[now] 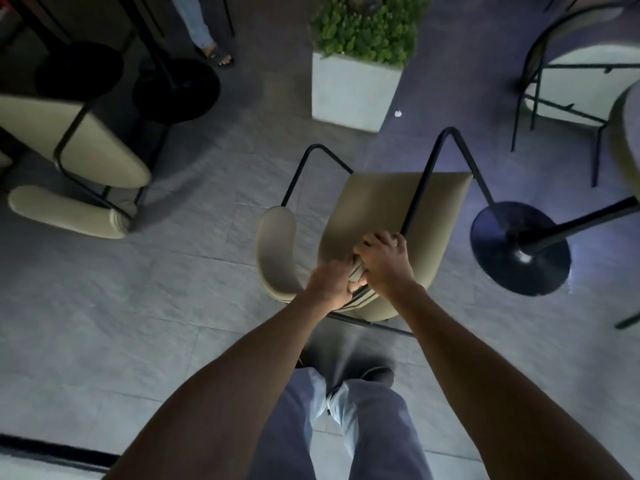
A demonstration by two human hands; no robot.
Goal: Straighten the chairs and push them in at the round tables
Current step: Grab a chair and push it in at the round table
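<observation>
chair (381, 209) in the middle of the gray tile floor (138, 289), right in front of two legs in blue jeans (367, 431). tan seat, thin black metal legs, a curved tan pad on its left side. turned at a slant and not tucked under any table. cannot tell if all its legs touch the floor.

held at its near edge by both hands. left hand (330, 280) curled tight round the tan edge, fingers wrapped under it. right hand (382, 263) just beside, touching the left one, fingers bent over the same edge and over a black bar. both arms bare and stretched out.

close on the right of the chair, a round black foot (519, 247) of a table, with a dark pole going up to the right. only a bit of the round table top (627, 140) showing at the far right edge. behind that, another chair (571, 74) with a black frame and a pale seat.

past the chair, a white square pot (353, 88) with a green bush (367, 26) in it. small white scrap (398, 113) on the floor just right of the pot.

on the left, well apart, one more tan chair (86, 143) with the same black bars, near a second black foot (176, 90). at the top, somebody else's foot in a sandal (218, 57).
</observation>
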